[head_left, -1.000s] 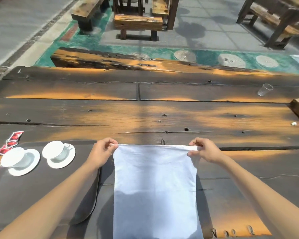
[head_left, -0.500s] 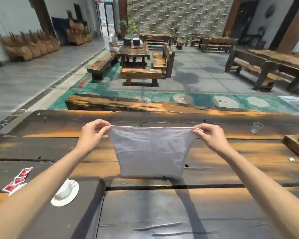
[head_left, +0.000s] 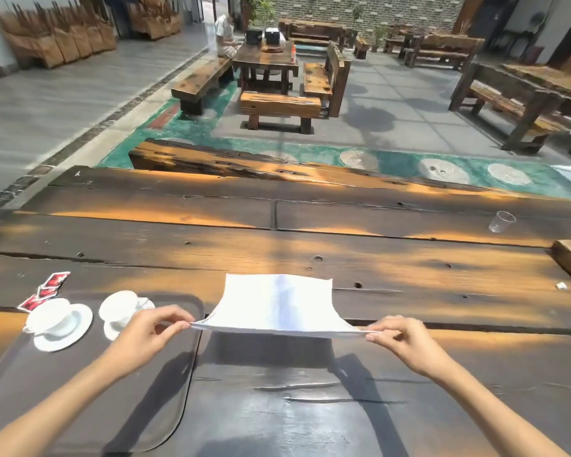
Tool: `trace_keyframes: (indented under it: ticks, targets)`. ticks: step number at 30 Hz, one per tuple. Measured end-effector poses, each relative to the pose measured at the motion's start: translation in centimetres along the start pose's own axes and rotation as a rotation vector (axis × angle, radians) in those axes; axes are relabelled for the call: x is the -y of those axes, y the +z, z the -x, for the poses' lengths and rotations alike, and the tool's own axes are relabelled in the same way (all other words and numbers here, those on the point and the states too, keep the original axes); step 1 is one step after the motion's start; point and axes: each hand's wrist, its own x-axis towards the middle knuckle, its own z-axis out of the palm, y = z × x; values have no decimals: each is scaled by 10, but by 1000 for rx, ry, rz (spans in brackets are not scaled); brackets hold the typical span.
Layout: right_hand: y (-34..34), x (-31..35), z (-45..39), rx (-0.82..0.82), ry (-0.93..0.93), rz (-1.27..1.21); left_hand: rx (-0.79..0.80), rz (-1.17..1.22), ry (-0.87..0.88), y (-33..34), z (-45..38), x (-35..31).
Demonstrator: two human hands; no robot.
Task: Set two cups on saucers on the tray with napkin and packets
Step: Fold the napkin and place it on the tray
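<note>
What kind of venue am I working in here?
Probably a rustic cafe or teahouse courtyard: heavy timber tables with benches, a brick back wall, and a serving tray holding cups on saucers.

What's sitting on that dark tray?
On the tray: two white cups on saucers. The left hand covers part of the nearer saucer. The napkin is held off it.

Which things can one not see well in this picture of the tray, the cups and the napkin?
Head view only:
- Right cup and its saucer: partly hidden by the left hand.
- Red packets: print too small to read.
- Tray: near corner cut off by the frame edge.
- Napkin: underside hidden.
</note>
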Motion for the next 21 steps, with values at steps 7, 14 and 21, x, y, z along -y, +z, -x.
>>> trace_keyframes:
  ticks: [7,14,21]
  targets:
    - [32,-27,30,123,89,-126,100,63,-119,18,38,33]
    - [43,-30,-3,41,209,-248,17,33,-191,29,6,38]
    - [61,-37,-52,28,299,-265,-30,-73,-255,44,-34,48]
